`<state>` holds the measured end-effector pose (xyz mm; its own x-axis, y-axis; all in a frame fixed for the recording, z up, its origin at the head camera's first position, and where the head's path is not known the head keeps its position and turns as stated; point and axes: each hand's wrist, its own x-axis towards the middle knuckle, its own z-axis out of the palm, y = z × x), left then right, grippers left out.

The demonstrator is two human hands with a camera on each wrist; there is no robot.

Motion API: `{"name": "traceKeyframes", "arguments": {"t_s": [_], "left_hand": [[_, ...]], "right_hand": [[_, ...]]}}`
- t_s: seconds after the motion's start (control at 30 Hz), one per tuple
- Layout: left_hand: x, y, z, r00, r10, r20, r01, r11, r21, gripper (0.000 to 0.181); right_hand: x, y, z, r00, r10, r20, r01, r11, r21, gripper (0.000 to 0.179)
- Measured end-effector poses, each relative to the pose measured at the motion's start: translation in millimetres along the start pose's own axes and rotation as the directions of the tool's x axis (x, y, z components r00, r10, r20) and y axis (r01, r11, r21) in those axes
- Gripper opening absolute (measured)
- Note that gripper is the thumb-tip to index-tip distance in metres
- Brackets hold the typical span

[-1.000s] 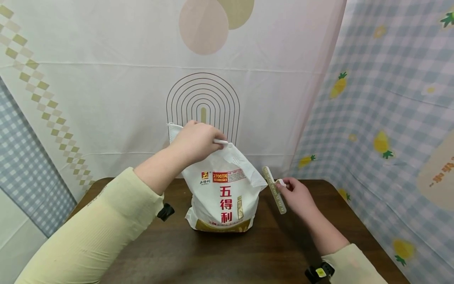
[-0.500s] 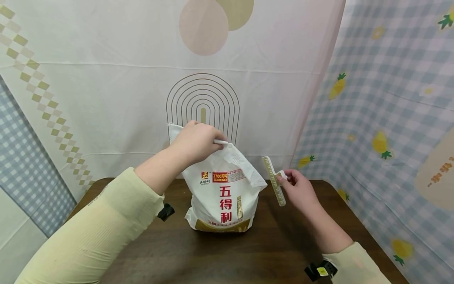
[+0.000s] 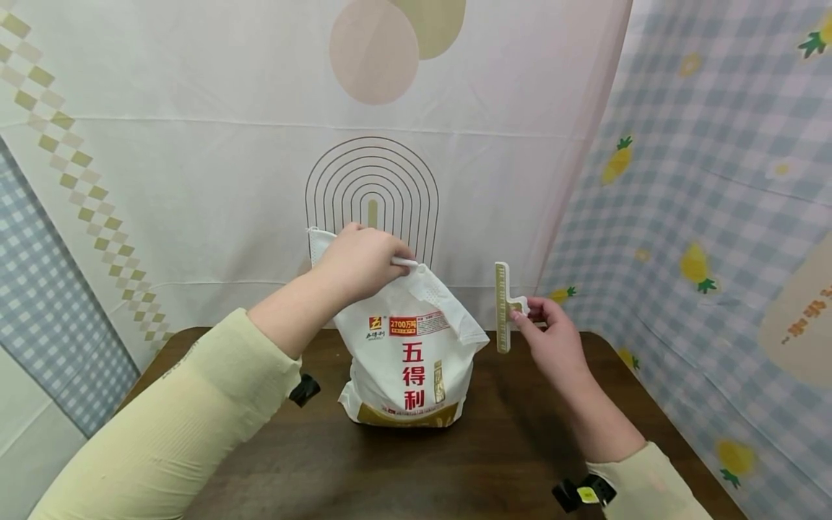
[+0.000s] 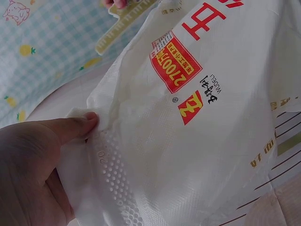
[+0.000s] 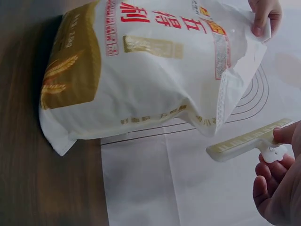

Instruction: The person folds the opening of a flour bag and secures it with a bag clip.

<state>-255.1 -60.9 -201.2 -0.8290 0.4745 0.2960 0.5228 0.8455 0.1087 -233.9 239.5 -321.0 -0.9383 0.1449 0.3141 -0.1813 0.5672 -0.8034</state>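
A white flour bag (image 3: 390, 339) with red lettering and a gold base stands upright on the table. My left hand (image 3: 364, 261) pinches its top edge, which is folded over; in the left wrist view the thumb (image 4: 77, 126) presses on the fold beside a dotted strip. To the right of the bag, my right hand (image 3: 555, 347) holds a long white and gold sealing clip (image 3: 503, 307) by its handle, thumb on one side and fingers on the other. The clip stands nearly upright, apart from the bag. In the right wrist view its bar (image 5: 249, 140) points toward the bag's top corner.
The dark wooden table (image 3: 416, 477) has rounded back corners. Behind it hangs a pale cloth (image 3: 227, 180) with an arch pattern. A blue checked cloth (image 3: 728, 289) with pineapples closes the right side.
My right hand has risen a little and turned the sealing clip from slanted to nearly upright. My left hand and the bag have stayed in place.
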Motion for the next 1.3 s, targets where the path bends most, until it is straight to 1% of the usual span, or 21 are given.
{"name": "traceKeyframes", "arguments": {"t_s": [0.17,0.37,0.6,0.77,0.9,1.0,1.1,1.2,1.3], "left_hand": [[-0.3,0.4,-0.9,1.000,0.003,-0.001,-0.003,1.000,0.004,0.021],[-0.8,0.4,-1.0,1.000,0.005,-0.001,-0.005,1.000,0.008,0.021],[-1.4,0.6,-2.0,1.000,0.005,-0.008,-0.005,1.000,0.016,0.021],[-0.7,1.1,-1.9,1.000,0.008,-0.008,-0.008,1.000,0.016,0.021],[-0.2,0.9,-1.4,1.000,0.008,-0.004,-0.008,1.000,0.014,0.022],[0.0,0.3,-1.2,1.000,0.007,-0.001,-0.007,1.000,0.010,0.021],[-0.2,0.6,-1.3,1.000,0.006,0.001,-0.006,1.000,0.004,0.020],[-0.1,1.0,-1.3,1.000,0.010,0.000,-0.010,1.000,0.001,0.019],[-0.1,1.7,-1.5,1.000,0.014,-0.001,-0.014,1.000,-0.001,0.019]], "right_hand": [[-0.8,-4.9,-1.7,1.000,0.002,-0.019,0.000,0.997,0.073,0.040],[-2.3,-8.1,-1.8,0.998,-0.028,-0.051,0.035,0.990,0.137,0.037],[1.6,-4.0,3.2,0.993,-0.058,-0.103,0.079,0.973,0.215,0.031],[5.7,0.0,5.8,0.989,-0.054,-0.136,0.093,0.951,0.296,0.028],[9.0,1.2,9.3,0.990,-0.061,-0.129,0.104,0.928,0.357,0.027],[10.2,1.4,13.1,0.991,-0.070,-0.110,0.107,0.918,0.381,0.027],[10.3,1.0,17.1,0.993,-0.087,-0.079,0.111,0.918,0.380,0.026],[10.2,-0.5,19.9,0.991,-0.129,-0.039,0.135,0.941,0.312,0.025],[11.1,-2.1,20.8,0.985,-0.173,-0.015,0.171,0.953,0.249,0.025]]}}
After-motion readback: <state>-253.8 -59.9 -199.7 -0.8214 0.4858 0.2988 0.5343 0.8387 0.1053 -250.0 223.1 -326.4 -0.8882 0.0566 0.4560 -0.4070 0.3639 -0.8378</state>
